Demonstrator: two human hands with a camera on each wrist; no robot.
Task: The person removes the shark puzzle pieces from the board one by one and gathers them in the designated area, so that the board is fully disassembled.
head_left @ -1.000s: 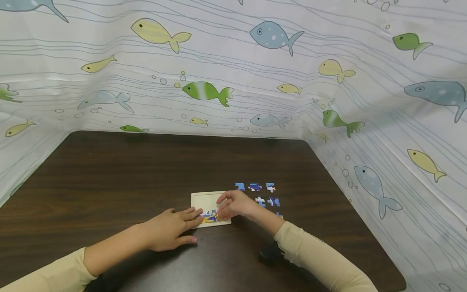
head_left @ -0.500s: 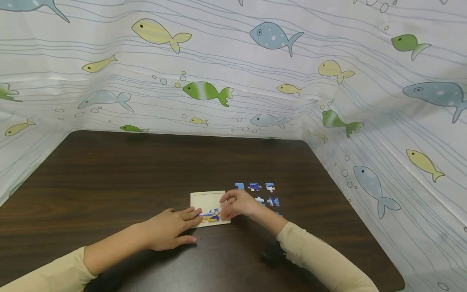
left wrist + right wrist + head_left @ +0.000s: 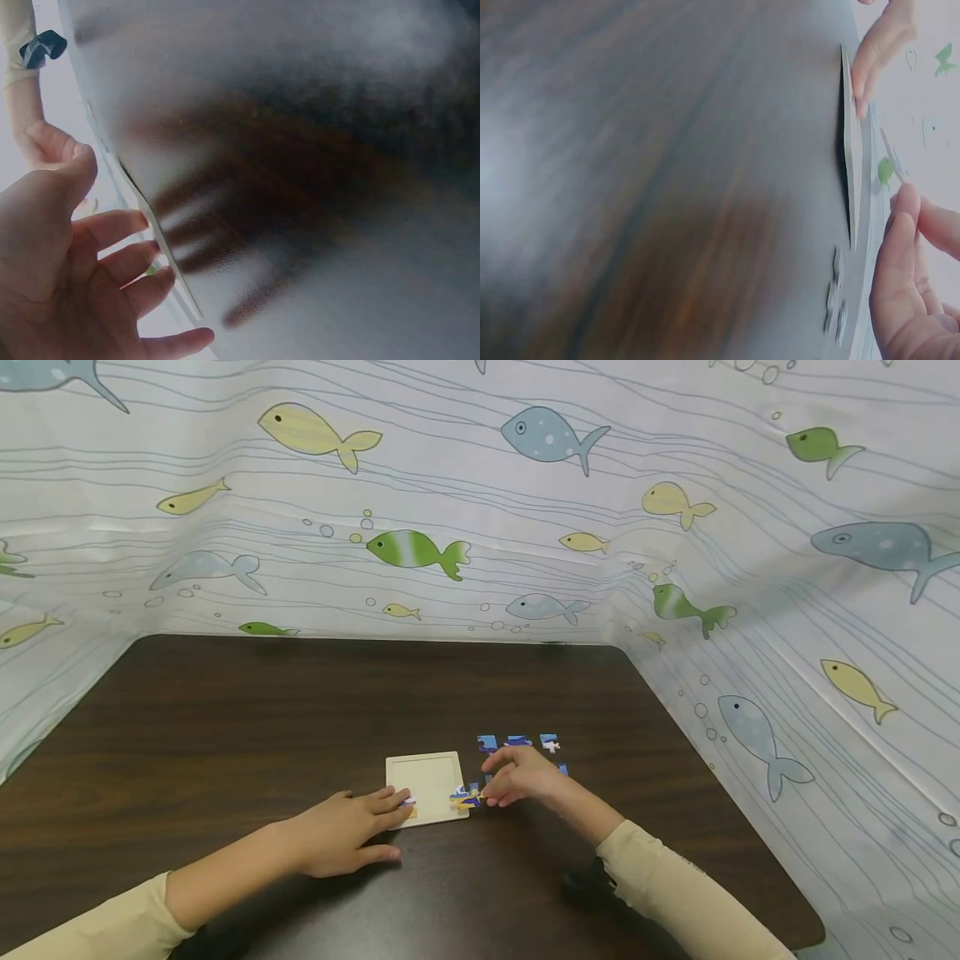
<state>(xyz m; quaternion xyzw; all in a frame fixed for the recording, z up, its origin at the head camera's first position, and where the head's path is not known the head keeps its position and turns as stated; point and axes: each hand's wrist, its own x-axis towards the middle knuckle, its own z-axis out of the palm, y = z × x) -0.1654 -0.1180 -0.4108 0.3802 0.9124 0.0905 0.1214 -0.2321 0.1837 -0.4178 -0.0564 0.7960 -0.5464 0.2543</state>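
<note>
My left hand (image 3: 348, 833) lies with its fingers spread over the left side of a pale puzzle tray (image 3: 426, 777). A bit of a blue and orange jigsaw piece (image 3: 409, 813) shows in the tray beside those fingertips. My right hand (image 3: 525, 775) pinches a blue and yellow jigsaw piece (image 3: 467, 797) between thumb and finger, over the tray's right edge. In the right wrist view the held piece (image 3: 891, 154) appears edge-on, raised above the tray (image 3: 851, 150). The left wrist view has the left hand's fingers (image 3: 150, 289) along the tray's edge (image 3: 169, 251).
Several loose jigsaw pieces (image 3: 550, 742) lie on the dark wooden table (image 3: 300, 718) to the right of the tray, some hidden behind the right hand. A white fish-print curtain (image 3: 442, 468) encloses the table's back and sides.
The right hand has moved right and lifted the blue and yellow piece from the tray's lower middle, baring the tray floor there. The left hand stays on the tray.
</note>
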